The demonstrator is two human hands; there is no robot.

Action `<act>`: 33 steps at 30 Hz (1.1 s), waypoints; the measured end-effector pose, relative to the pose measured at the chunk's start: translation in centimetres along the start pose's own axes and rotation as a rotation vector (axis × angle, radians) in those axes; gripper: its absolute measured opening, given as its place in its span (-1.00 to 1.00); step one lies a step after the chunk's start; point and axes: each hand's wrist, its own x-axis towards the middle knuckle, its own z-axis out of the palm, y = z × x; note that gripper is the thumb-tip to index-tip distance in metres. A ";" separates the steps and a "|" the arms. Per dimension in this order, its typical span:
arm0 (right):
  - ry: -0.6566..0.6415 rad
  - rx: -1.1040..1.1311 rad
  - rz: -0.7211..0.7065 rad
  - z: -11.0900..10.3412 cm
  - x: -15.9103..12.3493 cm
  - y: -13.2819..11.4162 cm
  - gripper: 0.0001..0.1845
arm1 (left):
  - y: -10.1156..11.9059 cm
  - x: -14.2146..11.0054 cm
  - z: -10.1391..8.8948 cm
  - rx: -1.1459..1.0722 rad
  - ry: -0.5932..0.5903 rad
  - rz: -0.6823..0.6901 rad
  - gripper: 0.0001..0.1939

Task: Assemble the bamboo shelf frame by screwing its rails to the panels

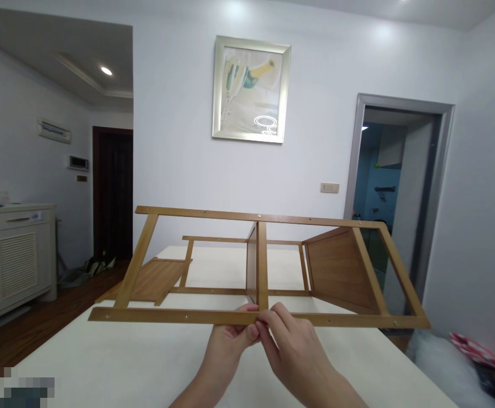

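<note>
A wooden shelf frame (166, 316) lies on its side on the white table (115, 362). One wooden panel (252, 263) is set at its middle post, and another panel (341, 266) is set toward its right end. My left hand (225, 345) is closed around the near rail, just below the middle post, with its thumb in front. Beside it, my right hand (296, 343) is pinched at the same joint. Its fingertips touch the rail, and any small thing between them is hidden.
A loose wooden panel (157, 277) lies on the table by the frame's left end. A white cabinet (13, 249) stands at the left. Transparent plastic wrapping (438, 362) and red-patterned cloth (477, 350) are at the lower right. A framed picture (251, 88) hangs behind.
</note>
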 end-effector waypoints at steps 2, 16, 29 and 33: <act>0.022 -0.014 0.001 0.0 0.0 0.0 -0.82 | 0.0 0.0 0.0 0.000 0.007 0.001 -0.47; -0.034 -0.158 -0.073 0.4 -0.2 0.0 -0.84 | -0.2 0.1 0.0 -0.039 -0.013 -0.017 -0.54; -0.133 -0.261 -0.142 0.2 -0.6 -0.1 -0.84 | -0.4 0.0 -0.3 -0.034 -0.025 -0.010 -0.51; -0.116 -0.358 -0.150 0.5 -0.7 -0.2 -0.82 | -0.6 -0.1 -0.4 -0.050 -0.069 -0.022 -0.53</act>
